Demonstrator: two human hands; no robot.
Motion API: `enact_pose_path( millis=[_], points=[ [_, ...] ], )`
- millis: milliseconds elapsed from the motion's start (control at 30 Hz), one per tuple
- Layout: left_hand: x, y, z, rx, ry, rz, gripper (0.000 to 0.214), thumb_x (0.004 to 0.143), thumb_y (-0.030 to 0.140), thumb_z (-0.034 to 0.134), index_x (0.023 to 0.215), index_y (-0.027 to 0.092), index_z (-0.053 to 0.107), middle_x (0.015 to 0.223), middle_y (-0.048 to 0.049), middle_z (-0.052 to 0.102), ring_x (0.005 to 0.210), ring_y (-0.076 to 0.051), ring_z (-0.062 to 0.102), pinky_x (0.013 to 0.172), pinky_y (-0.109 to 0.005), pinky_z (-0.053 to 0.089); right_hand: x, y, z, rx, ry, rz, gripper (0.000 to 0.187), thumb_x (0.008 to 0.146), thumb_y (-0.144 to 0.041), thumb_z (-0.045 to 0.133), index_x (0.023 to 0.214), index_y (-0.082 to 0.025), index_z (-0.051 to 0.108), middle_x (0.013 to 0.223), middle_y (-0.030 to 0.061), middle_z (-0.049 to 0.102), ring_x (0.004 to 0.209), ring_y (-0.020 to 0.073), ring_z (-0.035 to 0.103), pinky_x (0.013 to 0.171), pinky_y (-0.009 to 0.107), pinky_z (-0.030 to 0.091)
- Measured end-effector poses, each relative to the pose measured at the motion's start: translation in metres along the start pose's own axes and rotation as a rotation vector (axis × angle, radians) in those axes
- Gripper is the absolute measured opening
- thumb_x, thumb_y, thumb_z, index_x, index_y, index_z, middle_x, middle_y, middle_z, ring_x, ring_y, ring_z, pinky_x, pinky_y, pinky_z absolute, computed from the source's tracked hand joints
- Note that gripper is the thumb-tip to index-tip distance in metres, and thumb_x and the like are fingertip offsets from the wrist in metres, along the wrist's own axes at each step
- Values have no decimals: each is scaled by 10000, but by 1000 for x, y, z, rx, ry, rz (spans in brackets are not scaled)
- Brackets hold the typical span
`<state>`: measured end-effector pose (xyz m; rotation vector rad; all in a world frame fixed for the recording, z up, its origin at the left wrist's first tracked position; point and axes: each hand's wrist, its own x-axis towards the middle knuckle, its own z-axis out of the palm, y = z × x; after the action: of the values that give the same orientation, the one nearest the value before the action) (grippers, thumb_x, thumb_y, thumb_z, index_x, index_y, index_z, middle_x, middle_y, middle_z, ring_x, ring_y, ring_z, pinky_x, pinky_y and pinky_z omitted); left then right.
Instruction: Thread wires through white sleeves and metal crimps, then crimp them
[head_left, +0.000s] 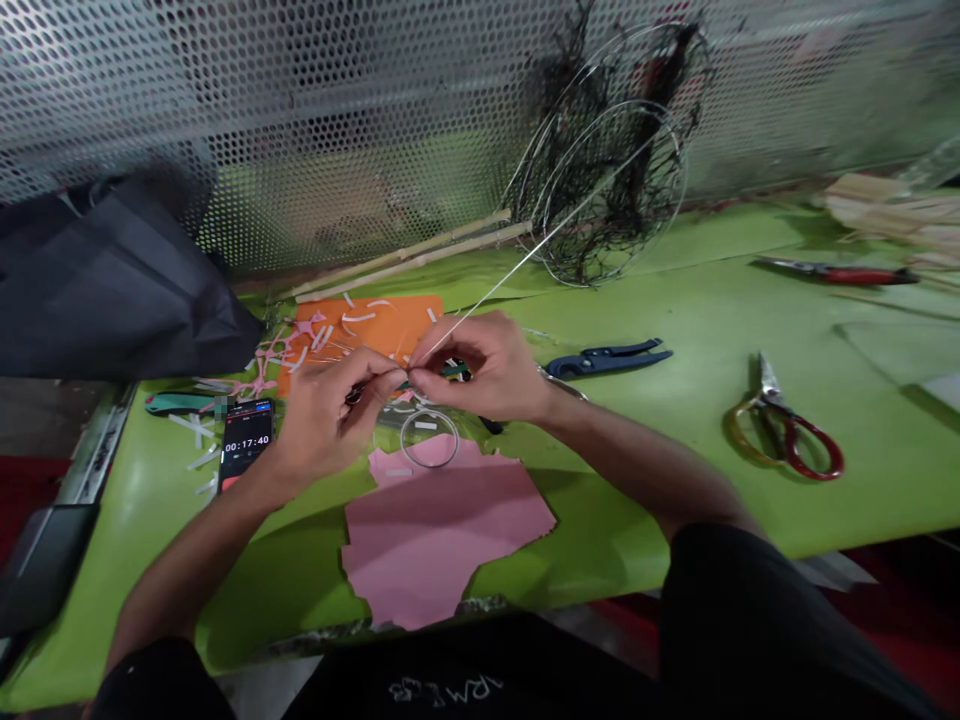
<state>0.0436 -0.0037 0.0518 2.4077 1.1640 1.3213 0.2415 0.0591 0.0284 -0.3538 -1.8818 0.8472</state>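
Above green worktop (637,520): left hand (330,420) and right hand (480,365) close together, both clamped on thin white wire (495,296) running up-right, over small wire ring (427,438) and pink paper (442,545).

From where I stand, the person has on a black shirt (465,680), its dark cloth running along the bottom edge of the frame. White lettering (446,689) crosses the chest at bottom centre, upside down from this view and too blurred to read. A black left sleeve (161,680) shows at lower left and a black right sleeve (739,610) at lower right. Both forearms are bare down to the left hand (330,425) and right hand (480,365). A thin silvery band (562,383) circles the right wrist.
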Motion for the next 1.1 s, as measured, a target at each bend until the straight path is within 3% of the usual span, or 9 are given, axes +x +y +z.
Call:
enact_pose_path(
  millis=[300,767,967,1100],
  points=[
    [3,5,-1,-211,-50,-137,189,950,188,664,762,163,669,548,72,519,464,-40,407,433,-172,293,-4,2,4,-166,59,-192,61,829,-141,721,866,-181,694,698,-24,743,567,68,669,558,162,552],
    [7,8,-1,-549,-129,-414,223,909,199,669,688,170,655,525,63,478,455,-50,375,425,-213,259,-8,5,1,-579,95,-532,92,936,-194,642,878,-263,660,706,-51,778,605,86,727,582,185,582],
    [6,2,1,-599,-172,-436,249,912,206,662,666,173,637,509,67,444,453,-52,351,435,-222,259,-7,12,-4,-580,69,-740,95,906,-114,694,957,-189,667,792,19,791,746,121,768,673,210,620],
    [7,-2,0,-589,-189,-416,232,926,248,655,705,176,656,513,68,456,448,-56,356,428,-221,264,-5,15,-5,-597,78,-770,122,895,-107,723,990,-161,669,808,26,784,721,126,758,653,222,618]
  ],
)
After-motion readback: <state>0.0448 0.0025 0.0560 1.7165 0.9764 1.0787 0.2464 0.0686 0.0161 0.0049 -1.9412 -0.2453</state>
